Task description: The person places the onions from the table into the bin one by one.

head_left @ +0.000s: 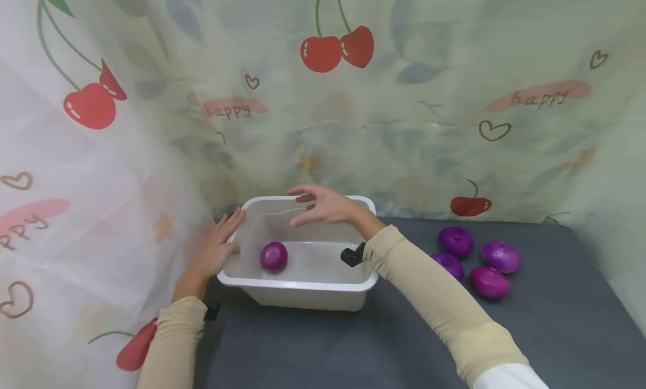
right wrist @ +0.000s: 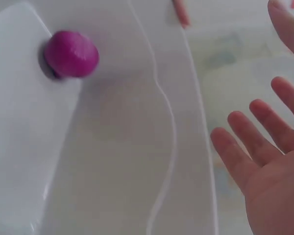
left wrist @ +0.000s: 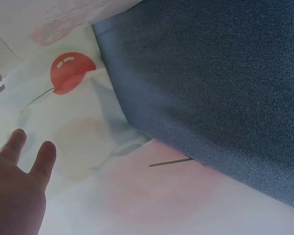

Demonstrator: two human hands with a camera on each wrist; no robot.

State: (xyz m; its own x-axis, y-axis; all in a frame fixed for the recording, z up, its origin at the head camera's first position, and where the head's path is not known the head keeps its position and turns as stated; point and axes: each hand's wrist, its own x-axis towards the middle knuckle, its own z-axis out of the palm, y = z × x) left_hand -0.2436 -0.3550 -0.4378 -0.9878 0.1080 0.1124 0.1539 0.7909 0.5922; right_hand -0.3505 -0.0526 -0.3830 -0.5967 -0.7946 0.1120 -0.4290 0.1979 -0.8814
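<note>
cherry-print curtain [head_left: 363, 165] behind. left hand [head_left: 217, 244] touches white bin [head_left: 298, 286], fingers apart; right hand [head_left: 330, 205] above bin, fingers apart, purple onion [head_left: 274, 256] below it, four onions [head_left: 489, 282] off right.

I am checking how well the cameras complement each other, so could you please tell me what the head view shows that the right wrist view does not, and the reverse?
Only the head view: four round purple onions on the dark grey table, and the beige fabric sleeves.

Only the right wrist view: the palm side of the bare right hand.

Both: one round purple onion inside the white rectangular plastic tub, the right hand itself, and part of the pale cherry-printed backdrop, blurred in the wrist view.
</note>
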